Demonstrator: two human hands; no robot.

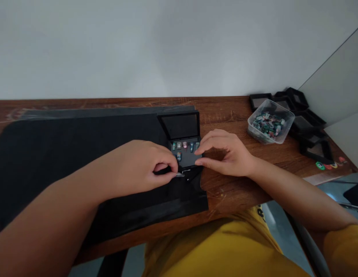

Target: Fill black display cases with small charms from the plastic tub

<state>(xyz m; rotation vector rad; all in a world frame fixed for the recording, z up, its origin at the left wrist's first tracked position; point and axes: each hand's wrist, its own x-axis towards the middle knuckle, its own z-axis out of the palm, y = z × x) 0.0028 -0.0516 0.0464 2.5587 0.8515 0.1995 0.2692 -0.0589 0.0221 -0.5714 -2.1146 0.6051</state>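
Note:
A small black case (190, 159) stands on the black mat with its windowed lid (180, 127) raised. Several decorated press-on nails (185, 145) sit in a row along its back, and another one (179, 156) lies in front of them at the left. My left hand (147, 165) is at the case's front left corner, thumb and forefinger pinched on a small clear pointed piece (180, 175). At the right side of the case is my right hand (225, 152), thumb and fingers apart; its fingertips are by the rightmost nail, and I cannot tell whether they touch it.
A clear plastic tub (271, 122) full of loose nails stands to the right on the wooden table (225, 115). Several black cases (308, 121) are piled beyond it. Small colourful pieces (320, 166) lie near the right edge. The black mat (66, 150) spreads leftward.

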